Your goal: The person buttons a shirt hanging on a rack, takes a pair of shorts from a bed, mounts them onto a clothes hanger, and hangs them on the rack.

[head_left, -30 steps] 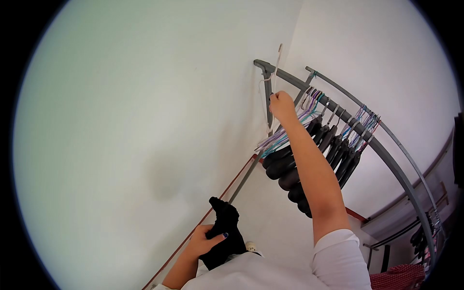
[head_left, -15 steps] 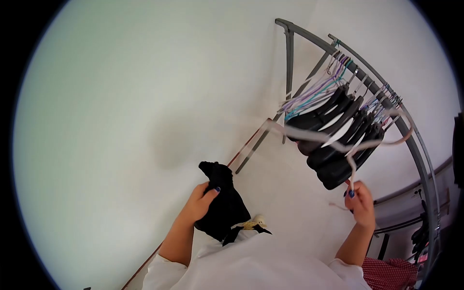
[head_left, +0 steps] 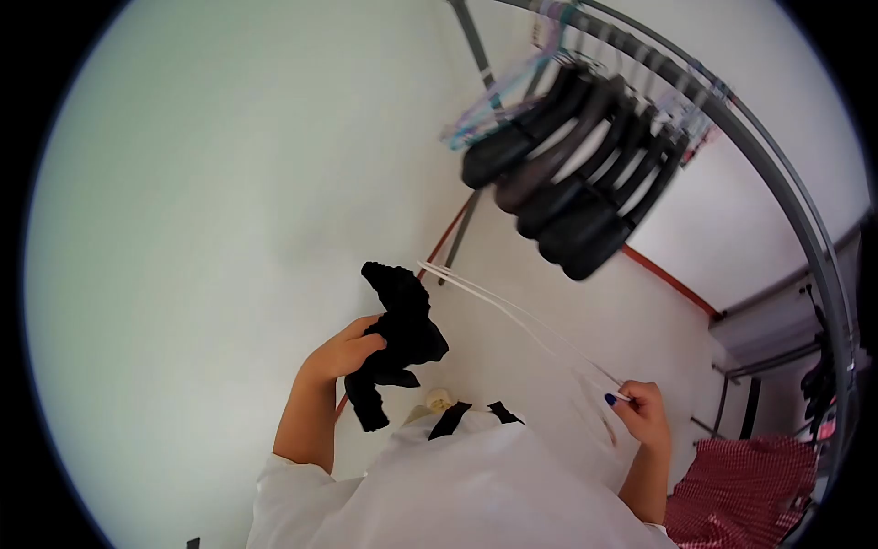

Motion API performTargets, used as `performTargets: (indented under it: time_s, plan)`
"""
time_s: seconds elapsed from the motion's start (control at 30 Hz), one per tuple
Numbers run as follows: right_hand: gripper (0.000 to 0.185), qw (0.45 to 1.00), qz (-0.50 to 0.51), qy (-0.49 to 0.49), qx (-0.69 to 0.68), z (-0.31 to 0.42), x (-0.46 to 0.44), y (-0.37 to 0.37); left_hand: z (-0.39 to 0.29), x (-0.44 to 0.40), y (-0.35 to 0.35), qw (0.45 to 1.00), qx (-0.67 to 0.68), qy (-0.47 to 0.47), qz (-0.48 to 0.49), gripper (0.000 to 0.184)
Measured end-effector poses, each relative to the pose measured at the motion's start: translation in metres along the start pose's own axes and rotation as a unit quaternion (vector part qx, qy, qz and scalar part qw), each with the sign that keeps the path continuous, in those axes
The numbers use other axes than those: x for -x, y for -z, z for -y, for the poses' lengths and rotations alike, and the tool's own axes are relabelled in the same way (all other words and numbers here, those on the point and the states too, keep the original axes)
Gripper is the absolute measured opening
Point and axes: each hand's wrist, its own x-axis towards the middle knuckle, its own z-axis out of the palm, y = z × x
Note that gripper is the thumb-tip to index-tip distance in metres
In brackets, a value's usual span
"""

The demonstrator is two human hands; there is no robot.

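Observation:
A black garment (head_left: 404, 316) hangs bunched from my left hand (head_left: 347, 349), its fingers closed on the cloth. Its folds hide what kind of garment it is. Off to the right, my right hand (head_left: 644, 412) grips a thin white clothes hanger (head_left: 473, 286), which points left toward the garment with its far end just beside it. I cannot tell whether the hanger touches the cloth. Motion blurs the part of the hanger nearest my right hand.
Up at the right stands a grey metal clothes rack (head_left: 752, 145). Several wide black hangers (head_left: 585, 206) and thin coloured hangers (head_left: 498, 108) hang from it. Red checked cloth (head_left: 745, 485) lies at the lower right. A pale wall (head_left: 201, 229) fills the left side.
The white hanger has swung down from upright, in front of the rack, to point left at the garment. My right hand has lowered, and the black garment is now more bunched and raised.

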Motion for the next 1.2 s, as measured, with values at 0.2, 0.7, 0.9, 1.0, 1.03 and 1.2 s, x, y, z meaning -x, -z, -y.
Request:
performTargets:
  time_s: [0.2, 0.7, 0.9, 1.0, 1.03, 1.2]
  plan:
    - [0.024, 0.980, -0.068, -0.184, -0.016, -0.062, 0.104, 0.019, -0.021, -0.017, -0.100, 0.995, 0.002, 0.019, 0.096, 0.036]
    - [0.019, 0.837, -0.479, -0.215, -0.155, -0.169, 0.292, 0.074, -0.049, -0.073, -0.453, 0.750, -0.214, -0.125, 0.613, 0.026]
    - [0.026, 0.704, -0.567, -0.156, -0.398, -0.167, 0.336, 0.099, -0.043, -0.063, -0.532, 0.623, -0.265, -0.186, 0.712, 0.026]
    - [0.026, 0.726, -0.580, -0.099, -0.355, -0.143, 0.353, 0.099, -0.046, -0.072, -0.550, 0.650, -0.274, -0.156, 0.691, 0.029]
    - [0.026, 0.718, -0.591, -0.102, -0.353, -0.135, 0.359, 0.099, -0.045, -0.077, -0.553, 0.640, -0.273, -0.154, 0.701, 0.029]
    - [0.031, 0.619, -0.743, -0.058, -0.248, -0.108, 0.384, 0.113, -0.023, -0.131, -0.575, 0.779, -0.214, -0.108, 0.579, 0.032]
